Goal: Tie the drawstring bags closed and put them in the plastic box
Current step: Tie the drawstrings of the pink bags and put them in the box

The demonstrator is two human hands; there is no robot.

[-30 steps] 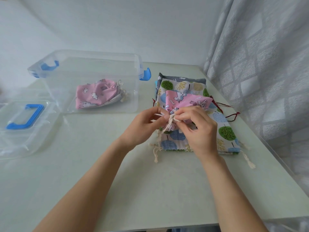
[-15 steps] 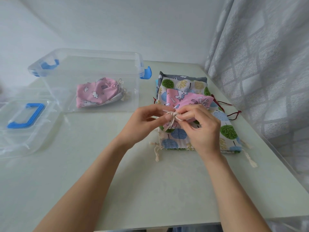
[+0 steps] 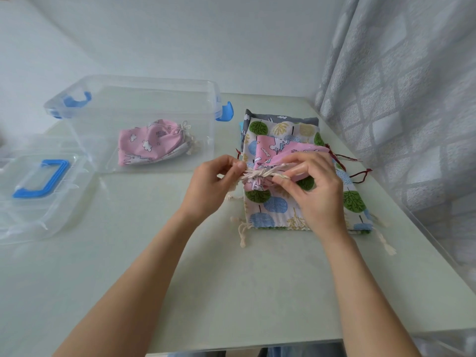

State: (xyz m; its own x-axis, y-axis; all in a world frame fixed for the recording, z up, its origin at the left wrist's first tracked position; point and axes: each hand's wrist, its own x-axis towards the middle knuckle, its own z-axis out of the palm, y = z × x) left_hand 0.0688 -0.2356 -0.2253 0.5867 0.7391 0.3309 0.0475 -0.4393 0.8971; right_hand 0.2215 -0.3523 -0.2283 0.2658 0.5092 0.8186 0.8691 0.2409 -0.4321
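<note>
Cotton cord [image 3: 260, 174]: cream, knotted round the gathered neck of the pink bag, pulled out sideways.
Left hand [image 3: 213, 184]: fingers curled, pinching the cord's left end.
Right hand [image 3: 315, 191]: thumb and forefinger pinching the cord's right end, other fingers lying on the bag.
Pink bag [image 3: 278, 150]: unicorn print, sitting on top of the bag stack on the desk.
Bag stack [image 3: 280, 204]: tree-print bag on top, grey one underneath, loose cords trailing.
Plastic box [image 3: 144, 94]: clear, blue latches, to the left, already has a pink tied bag [image 3: 152, 143] inside.
Lid [image 3: 38, 186]: clear, blue handle, far left.
Desk [image 3: 231, 292]: pale green.
Curtain [image 3: 412, 99]: grey, along the right.
</note>
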